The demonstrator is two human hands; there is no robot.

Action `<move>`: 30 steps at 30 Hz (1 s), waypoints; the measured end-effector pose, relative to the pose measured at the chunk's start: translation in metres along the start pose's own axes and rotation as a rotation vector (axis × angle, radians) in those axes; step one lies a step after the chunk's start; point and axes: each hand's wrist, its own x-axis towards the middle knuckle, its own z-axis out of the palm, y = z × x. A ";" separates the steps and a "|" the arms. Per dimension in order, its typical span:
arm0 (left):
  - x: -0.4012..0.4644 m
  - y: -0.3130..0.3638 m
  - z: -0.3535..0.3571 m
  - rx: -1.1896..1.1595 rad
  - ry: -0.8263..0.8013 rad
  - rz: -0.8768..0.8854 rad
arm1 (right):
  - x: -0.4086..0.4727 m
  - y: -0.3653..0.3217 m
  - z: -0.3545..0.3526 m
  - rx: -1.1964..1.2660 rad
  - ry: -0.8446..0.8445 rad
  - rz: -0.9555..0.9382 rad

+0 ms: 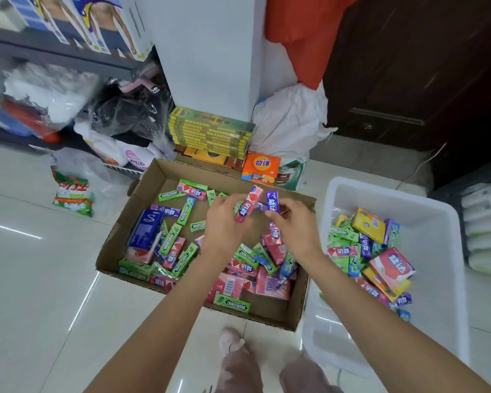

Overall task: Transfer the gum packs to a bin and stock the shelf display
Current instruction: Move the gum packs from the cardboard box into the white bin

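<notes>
Green DOUBLEMINT pack (232,302) lies nearest in the cardboard box (116,245).

floor (34,279): pale glossy tiles, with streaks of glare.
middle: an open cardboard box (119,245) sat flat on the tiles.
right: a white plastic bin (448,279) stood just beside the box.
left: a red and green bag (73,195) lay apart from the box.
back: a stack of yellow-green boxes (210,133), an orange box (261,168) and a white sack (292,123) rested by the wall.
</notes>
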 end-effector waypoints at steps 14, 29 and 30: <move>-0.034 0.159 0.177 -0.027 -0.186 0.044 | -0.042 0.163 -0.166 0.090 0.135 0.217; -0.052 0.158 0.214 0.177 -0.262 -0.127 | -0.042 0.206 -0.182 -0.012 -0.155 0.164; -0.056 0.157 0.208 0.152 -0.234 -0.100 | -0.043 0.201 -0.182 -0.002 -0.149 0.143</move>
